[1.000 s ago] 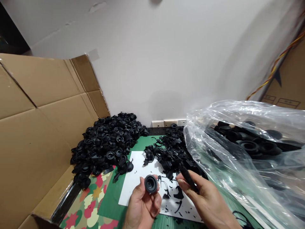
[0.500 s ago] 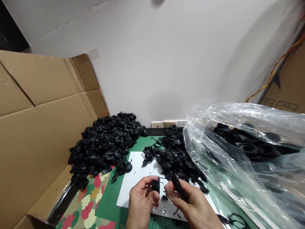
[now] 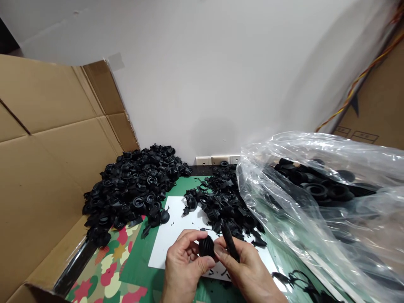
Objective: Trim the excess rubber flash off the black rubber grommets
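A small black ribbed rubber bellows (image 3: 206, 246) is held between the thumb and fingers of my left hand (image 3: 183, 266). My right hand (image 3: 244, 266) grips a dark, pen-like tool (image 3: 229, 242) that slants up and away from the palm. The thumb and fingertip of that hand meet the right side of the bellows; whether they pinch a scrap there is hidden. Both hands are over a white sheet (image 3: 162, 242) dotted with black bits. Just beyond them lies a heap of black rubber scraps and ribbed pieces (image 3: 225, 202).
At the left, a large pile of black ribbed parts (image 3: 135, 185) leans against a cardboard box (image 3: 59, 155). A clear plastic bag (image 3: 353, 227) with black rubber parts fills the right side. Green board (image 3: 135, 261) lies under the sheet. Wall sockets (image 3: 220, 160) are behind.
The bellows has turned in my left hand, its ribbed side now showing more. My right hand has come in to touch it. A thin strand between the hands no longer shows. The view has shifted slightly.
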A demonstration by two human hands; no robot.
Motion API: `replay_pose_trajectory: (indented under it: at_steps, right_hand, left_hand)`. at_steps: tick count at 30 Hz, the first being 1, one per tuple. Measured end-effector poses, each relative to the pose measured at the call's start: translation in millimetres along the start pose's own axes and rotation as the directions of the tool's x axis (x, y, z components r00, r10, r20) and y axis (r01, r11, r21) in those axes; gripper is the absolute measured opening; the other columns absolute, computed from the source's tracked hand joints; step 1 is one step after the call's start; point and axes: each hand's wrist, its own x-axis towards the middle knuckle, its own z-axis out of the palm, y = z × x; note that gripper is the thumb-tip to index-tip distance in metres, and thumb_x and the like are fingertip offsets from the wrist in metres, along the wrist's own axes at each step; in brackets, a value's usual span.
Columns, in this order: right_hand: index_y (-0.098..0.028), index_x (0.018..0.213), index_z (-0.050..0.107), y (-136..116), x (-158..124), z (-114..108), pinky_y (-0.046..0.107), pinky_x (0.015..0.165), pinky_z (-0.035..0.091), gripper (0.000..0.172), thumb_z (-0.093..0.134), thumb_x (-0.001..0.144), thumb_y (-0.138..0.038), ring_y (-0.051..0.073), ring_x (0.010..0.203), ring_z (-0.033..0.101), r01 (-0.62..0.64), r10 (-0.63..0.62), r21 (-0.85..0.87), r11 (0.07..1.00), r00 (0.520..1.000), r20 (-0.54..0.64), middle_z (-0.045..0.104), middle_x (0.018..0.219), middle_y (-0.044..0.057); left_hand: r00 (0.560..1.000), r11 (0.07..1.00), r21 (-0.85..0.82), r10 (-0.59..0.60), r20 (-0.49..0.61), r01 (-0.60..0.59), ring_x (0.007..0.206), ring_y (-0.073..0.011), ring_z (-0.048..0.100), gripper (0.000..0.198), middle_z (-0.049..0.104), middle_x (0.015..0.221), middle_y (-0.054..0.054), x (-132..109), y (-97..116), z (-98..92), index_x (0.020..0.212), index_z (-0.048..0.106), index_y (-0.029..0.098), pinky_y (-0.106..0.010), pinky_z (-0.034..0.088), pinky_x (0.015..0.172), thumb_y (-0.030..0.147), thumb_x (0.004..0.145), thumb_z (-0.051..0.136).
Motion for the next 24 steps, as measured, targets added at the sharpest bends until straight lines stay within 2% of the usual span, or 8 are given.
replay_pose_trajectory:
  at_steps: [3,7,13,16,19,21,22,24]
  right_hand:
    - [-0.016,0.066,0.063,1,-1,1,0.021,0.043,0.025,0.025,0.065,0.072,-0.040,0.009,0.046,0.031,-0.008,0.008,0.030,1.000,1.000,-0.014,0.045,0.053,-0.005]
    - [-0.016,0.067,0.066,1,-1,2,0.023,0.051,0.034,0.019,0.066,0.071,-0.034,0.012,0.052,0.044,-0.001,0.003,0.066,0.998,1.000,-0.030,0.055,0.057,-0.003]
    - [-0.014,0.069,0.066,8,0,2,0.027,0.060,0.040,0.016,0.067,0.066,-0.030,0.018,0.065,0.054,-0.006,0.011,0.081,0.997,0.998,-0.068,0.062,0.064,0.001]
    - [-0.014,0.070,0.066,12,2,0,0.024,0.051,0.035,0.019,0.067,0.067,-0.032,0.014,0.054,0.047,-0.027,0.034,0.068,0.997,0.994,-0.102,0.057,0.058,-0.001]
    - [-0.015,0.066,0.063,13,3,-4,0.021,0.041,0.023,0.029,0.068,0.068,-0.043,0.008,0.043,0.033,-0.035,0.045,0.083,0.996,0.991,-0.129,0.050,0.053,-0.004]
    - [-0.015,0.060,0.059,12,5,-6,0.021,0.038,0.018,0.037,0.068,0.067,-0.051,0.005,0.038,0.026,-0.069,0.081,0.116,0.991,0.992,-0.099,0.045,0.048,-0.005]
    - [-0.016,0.058,0.057,11,5,-7,0.021,0.037,0.016,0.041,0.068,0.066,-0.054,0.005,0.037,0.023,-0.099,0.110,0.135,0.986,0.991,-0.075,0.041,0.044,-0.007]
    - [-0.016,0.055,0.054,10,6,-8,0.020,0.036,0.014,0.044,0.068,0.064,-0.057,0.004,0.035,0.019,-0.162,0.169,0.174,0.971,0.985,-0.027,0.035,0.040,-0.009]
  left_hand:
    - [0.999,0.999,-0.024,-0.030,-0.029,0.030,0.060,-0.0121,0.056,0.034,0.063,0.077,-0.001,-1,0,1.3,0.082,0.076,0.020,-0.019,0.047,0.053,0.005,0.051,0.078]
    - [0.992,0.992,-0.067,-0.114,-0.060,0.110,0.060,-0.0145,0.059,0.044,0.068,0.071,-0.002,-3,2,4.0,0.090,0.074,0.019,-0.020,0.047,0.052,0.003,0.050,0.078]
    - [0.983,0.993,-0.079,-0.099,-0.157,0.087,0.061,-0.0150,0.059,0.056,0.071,0.086,-0.006,-6,6,8.5,0.095,0.072,0.018,-0.021,0.046,0.049,0.006,0.042,0.083]
    - [0.985,0.995,-0.055,-0.092,-0.144,0.085,0.057,-0.0136,0.057,0.053,0.070,0.080,-0.005,-3,6,4.0,0.098,0.069,0.017,-0.022,0.045,0.050,0.022,0.048,0.085]
    - [0.981,0.992,0.098,-0.064,-0.183,0.083,0.049,-0.0103,0.050,0.025,0.065,0.061,-0.003,2,6,-4.5,0.071,0.068,0.014,-0.020,0.039,0.047,0.039,0.071,0.070]
    - [0.979,0.973,0.217,-0.034,-0.201,0.078,0.046,-0.0100,0.046,0.035,0.060,0.053,-0.002,4,6,-9.1,0.053,0.060,0.015,-0.020,0.037,0.046,0.040,0.077,0.063]
    - [0.979,0.966,0.250,-0.018,-0.204,0.070,0.048,-0.0110,0.048,0.032,0.060,0.053,-0.002,5,6,-10.3,0.054,0.059,0.016,-0.021,0.038,0.047,0.037,0.077,0.063]
    - [0.983,0.966,0.253,0.002,-0.184,0.046,0.055,-0.0138,0.054,0.009,0.064,0.065,-0.003,4,7,-10.3,0.070,0.065,0.017,-0.022,0.041,0.050,0.026,0.073,0.066]
